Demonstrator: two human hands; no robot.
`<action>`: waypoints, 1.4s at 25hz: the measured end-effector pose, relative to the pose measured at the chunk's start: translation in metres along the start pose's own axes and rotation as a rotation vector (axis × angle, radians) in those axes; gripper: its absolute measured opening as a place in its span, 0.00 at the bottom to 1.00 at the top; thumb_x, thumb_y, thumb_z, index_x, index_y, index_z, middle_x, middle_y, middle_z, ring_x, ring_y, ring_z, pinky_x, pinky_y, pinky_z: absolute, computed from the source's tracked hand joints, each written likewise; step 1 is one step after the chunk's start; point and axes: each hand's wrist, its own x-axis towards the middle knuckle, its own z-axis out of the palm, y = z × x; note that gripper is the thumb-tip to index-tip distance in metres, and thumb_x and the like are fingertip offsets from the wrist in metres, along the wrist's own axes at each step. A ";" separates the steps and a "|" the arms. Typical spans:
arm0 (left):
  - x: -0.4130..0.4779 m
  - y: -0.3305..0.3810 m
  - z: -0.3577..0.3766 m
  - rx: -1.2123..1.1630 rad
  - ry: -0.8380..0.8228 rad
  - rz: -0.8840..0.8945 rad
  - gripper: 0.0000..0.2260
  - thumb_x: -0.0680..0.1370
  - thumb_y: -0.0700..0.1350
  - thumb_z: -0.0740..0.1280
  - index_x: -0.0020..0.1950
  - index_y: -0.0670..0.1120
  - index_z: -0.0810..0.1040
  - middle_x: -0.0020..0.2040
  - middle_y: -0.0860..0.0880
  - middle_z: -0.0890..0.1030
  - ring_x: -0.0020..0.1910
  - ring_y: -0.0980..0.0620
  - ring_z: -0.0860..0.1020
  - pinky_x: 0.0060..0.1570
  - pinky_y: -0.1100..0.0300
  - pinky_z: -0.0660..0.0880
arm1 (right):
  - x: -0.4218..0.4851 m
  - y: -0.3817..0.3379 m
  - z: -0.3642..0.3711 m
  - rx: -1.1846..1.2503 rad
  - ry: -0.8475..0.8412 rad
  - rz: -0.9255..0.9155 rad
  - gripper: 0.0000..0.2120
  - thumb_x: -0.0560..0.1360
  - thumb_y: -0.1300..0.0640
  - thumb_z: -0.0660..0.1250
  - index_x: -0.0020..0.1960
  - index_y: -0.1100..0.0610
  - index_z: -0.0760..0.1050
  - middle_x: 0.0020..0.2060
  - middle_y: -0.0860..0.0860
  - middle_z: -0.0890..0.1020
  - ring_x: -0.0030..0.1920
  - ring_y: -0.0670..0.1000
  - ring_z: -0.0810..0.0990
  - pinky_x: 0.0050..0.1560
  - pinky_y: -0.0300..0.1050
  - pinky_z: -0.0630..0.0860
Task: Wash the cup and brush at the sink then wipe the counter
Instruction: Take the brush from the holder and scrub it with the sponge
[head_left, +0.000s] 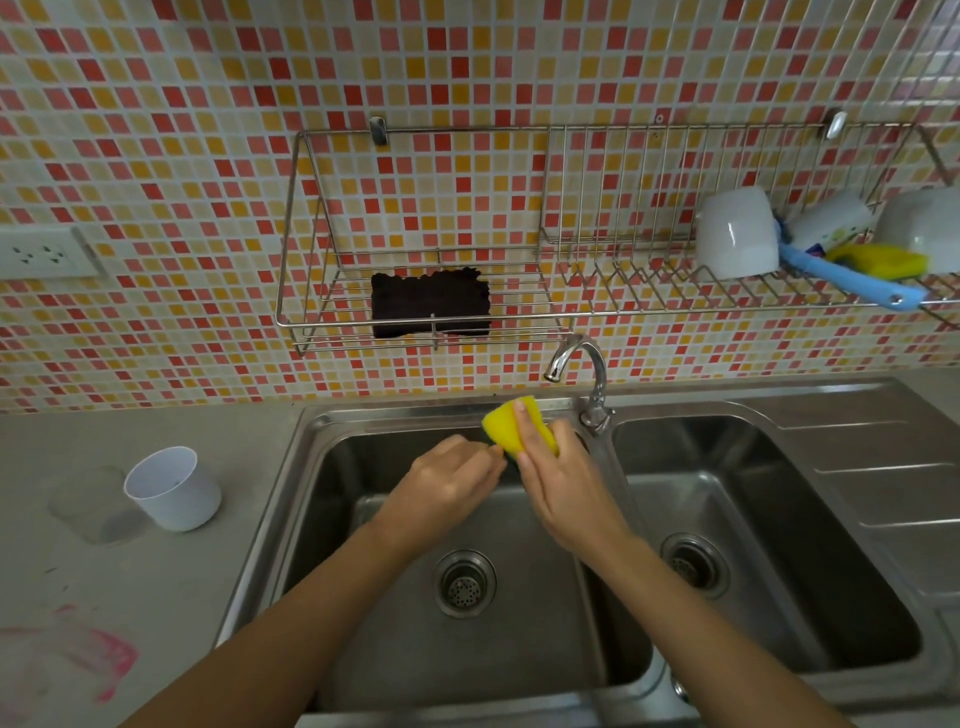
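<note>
We hold a yellow sponge (511, 423) with a dark green scouring side over the far edge of the left basin (363, 519) of a steel double sink, just left of the chrome faucet (587, 374). Our right hand (563, 486) wraps it from the right, fingers curled over its yellow face. Our left hand (449, 480) meets it from the left, fingertips pinched narrow at its lower corner; what they grip there we cannot tell.

A white cup (174, 488) stands upright on the grey counter (104, 571), left of the sink and well apart from both hands. Pink smears (98, 657) mark the counter's near left.

On the wall rack (415, 312) above the sink, a black scouring pad (431, 304) lies at the left. At the right, a blue-handled brush (852, 278) rests among overturned white cups (737, 234), beside a second yellow sponge (883, 260).
</note>
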 end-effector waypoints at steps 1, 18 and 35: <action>-0.004 -0.006 0.000 0.079 -0.082 0.127 0.07 0.76 0.37 0.66 0.52 0.37 0.78 0.43 0.43 0.82 0.38 0.48 0.77 0.41 0.59 0.77 | -0.004 0.001 0.002 0.022 -0.042 0.010 0.27 0.80 0.43 0.41 0.75 0.55 0.54 0.45 0.56 0.71 0.38 0.48 0.70 0.36 0.41 0.67; -0.033 -0.047 0.046 0.016 -0.339 0.068 0.13 0.70 0.36 0.73 0.54 0.40 0.79 0.47 0.45 0.81 0.44 0.52 0.72 0.48 0.62 0.68 | 0.021 0.172 0.082 0.204 -0.469 0.596 0.39 0.76 0.54 0.64 0.76 0.60 0.41 0.75 0.61 0.41 0.75 0.61 0.51 0.71 0.47 0.56; -0.003 -0.044 0.075 -0.102 -0.312 -0.410 0.06 0.76 0.44 0.66 0.45 0.43 0.81 0.38 0.48 0.82 0.34 0.54 0.78 0.36 0.59 0.78 | -0.033 0.110 0.091 0.255 0.044 0.580 0.27 0.78 0.44 0.47 0.75 0.51 0.53 0.70 0.60 0.63 0.66 0.57 0.68 0.63 0.49 0.67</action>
